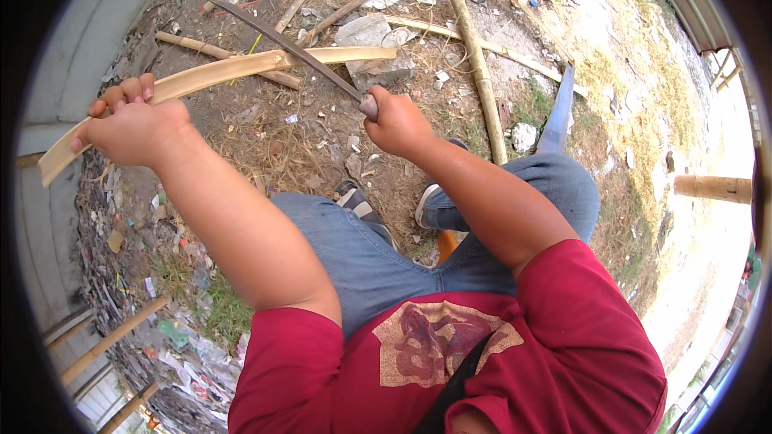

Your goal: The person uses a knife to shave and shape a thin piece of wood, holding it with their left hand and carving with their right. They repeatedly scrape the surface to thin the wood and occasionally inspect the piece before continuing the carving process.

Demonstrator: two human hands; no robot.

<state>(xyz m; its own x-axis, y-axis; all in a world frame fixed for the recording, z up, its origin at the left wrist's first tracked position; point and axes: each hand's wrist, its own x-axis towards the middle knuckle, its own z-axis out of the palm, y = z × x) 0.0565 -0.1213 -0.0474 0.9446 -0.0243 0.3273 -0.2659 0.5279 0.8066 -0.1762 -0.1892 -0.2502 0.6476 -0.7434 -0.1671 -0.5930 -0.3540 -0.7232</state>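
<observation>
My left hand [143, 127] is closed around a long split bamboo strip [213, 74], near the strip's left end. The strip is pale and slightly curved, and it stretches to the right across the view. In my right hand [402, 122] is the handle of a machete [269, 38] with a long dark blade. The blade slants up and left, crossing over the strip close to a node. Whether its edge touches the bamboo cannot be made out.
Bamboo poles [480, 72] and split pieces lie scattered on the littered ground ahead. A blue blade-like piece [556, 116] stands by my right knee. Grey sheeting [68, 96] runs along the left. An orange support [446, 246] shows between my legs.
</observation>
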